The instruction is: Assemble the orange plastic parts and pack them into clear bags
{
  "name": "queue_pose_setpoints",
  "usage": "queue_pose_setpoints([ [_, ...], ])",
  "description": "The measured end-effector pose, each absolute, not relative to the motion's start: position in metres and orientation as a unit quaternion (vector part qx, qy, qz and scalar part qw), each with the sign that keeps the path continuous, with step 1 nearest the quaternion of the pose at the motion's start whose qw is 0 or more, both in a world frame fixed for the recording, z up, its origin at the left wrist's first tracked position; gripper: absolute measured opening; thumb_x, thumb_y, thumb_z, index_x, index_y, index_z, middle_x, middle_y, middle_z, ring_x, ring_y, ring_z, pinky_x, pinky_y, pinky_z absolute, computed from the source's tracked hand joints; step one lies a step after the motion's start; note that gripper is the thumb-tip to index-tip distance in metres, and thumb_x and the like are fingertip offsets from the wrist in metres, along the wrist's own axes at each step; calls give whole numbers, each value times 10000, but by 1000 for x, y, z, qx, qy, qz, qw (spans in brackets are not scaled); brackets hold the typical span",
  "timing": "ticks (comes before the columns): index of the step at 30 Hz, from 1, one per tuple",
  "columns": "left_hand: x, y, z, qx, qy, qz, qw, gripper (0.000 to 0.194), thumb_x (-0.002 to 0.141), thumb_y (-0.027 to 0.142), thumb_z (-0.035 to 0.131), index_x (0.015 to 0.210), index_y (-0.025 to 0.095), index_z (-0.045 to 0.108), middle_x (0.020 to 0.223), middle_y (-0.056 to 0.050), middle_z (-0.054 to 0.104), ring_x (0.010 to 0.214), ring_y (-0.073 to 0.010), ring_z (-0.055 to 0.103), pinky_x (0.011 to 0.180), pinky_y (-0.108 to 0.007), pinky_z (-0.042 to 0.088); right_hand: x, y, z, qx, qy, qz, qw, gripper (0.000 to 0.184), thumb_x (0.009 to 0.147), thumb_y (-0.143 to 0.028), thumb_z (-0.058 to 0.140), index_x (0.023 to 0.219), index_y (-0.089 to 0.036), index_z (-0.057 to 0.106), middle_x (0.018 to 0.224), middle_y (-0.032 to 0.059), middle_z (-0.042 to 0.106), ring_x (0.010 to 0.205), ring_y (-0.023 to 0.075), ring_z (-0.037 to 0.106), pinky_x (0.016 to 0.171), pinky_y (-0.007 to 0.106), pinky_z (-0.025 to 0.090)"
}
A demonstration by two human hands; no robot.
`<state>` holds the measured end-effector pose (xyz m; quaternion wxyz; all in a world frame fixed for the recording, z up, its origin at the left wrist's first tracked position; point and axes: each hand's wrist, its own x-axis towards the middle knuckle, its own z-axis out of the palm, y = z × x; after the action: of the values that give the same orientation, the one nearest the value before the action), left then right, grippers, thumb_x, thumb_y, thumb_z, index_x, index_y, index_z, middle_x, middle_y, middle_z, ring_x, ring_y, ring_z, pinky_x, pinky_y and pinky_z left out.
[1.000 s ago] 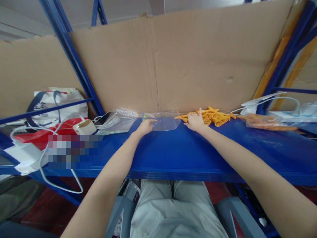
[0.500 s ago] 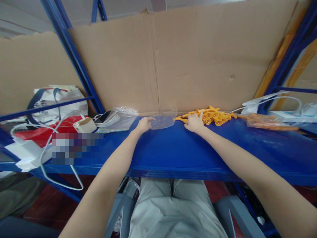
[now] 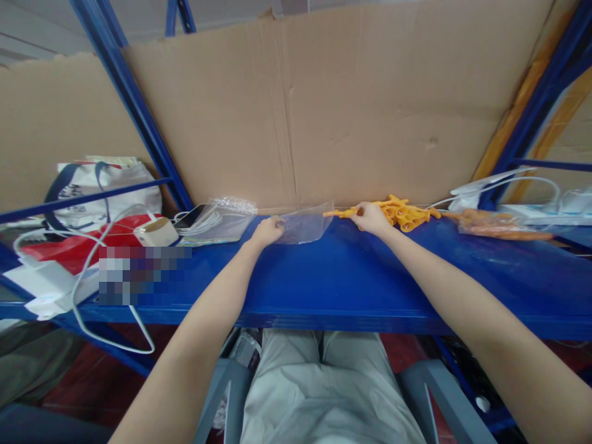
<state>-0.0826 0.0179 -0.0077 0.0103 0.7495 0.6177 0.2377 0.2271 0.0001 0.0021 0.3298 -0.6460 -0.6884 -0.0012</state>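
Note:
In the head view my left hand (image 3: 269, 230) is closed on the near left edge of a clear plastic bag (image 3: 305, 227), which lies flat on the blue shelf. To the right, my right hand (image 3: 371, 217) has its fingers pinched together on a slim yellow-orange plastic piece (image 3: 340, 213). That piece's thin end points left, close to the bag's right edge. Beside and partly behind my right hand lies a pile of similar yellow-orange pieces (image 3: 407, 216), some with round hollow ends facing me. Their exact kind is too small to tell.
A cardboard panel (image 3: 370, 111) stands along the shelf's back. Left are a stack of clear bags (image 3: 226, 225), a phone (image 3: 192, 217), a white charger (image 3: 157, 232) with cables and a cloth bag (image 3: 111, 188). On the right lies a bag of orange pieces (image 3: 504, 226).
My right hand has gone from resting with spread fingers on the pile to pinching one piece. The left hand's fingers have curled in at the bag's edge, and the bag has shifted slightly.

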Motion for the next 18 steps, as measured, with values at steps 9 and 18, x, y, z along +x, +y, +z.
queue_pose_setpoints([
  [9,-85,24,-14,801,566,193,23,338,751,108,547,966,195,793,1040,-45,773,1017,-227,698,971,-283,518,247,0,21,-536,-570,238,576,306,832,-231,678,1123,-188,595,948,58,685,638,127,654,630,284,587],
  [18,-82,25,-19,805,569,170,-8,453,676,16,483,954,186,798,1124,-78,748,1160,-233,646,1053,-299,464,246,-23,27,-544,-676,303,394,205,794,-175,752,966,-184,642,649,-15,643,503,102,580,505,227,531],
])
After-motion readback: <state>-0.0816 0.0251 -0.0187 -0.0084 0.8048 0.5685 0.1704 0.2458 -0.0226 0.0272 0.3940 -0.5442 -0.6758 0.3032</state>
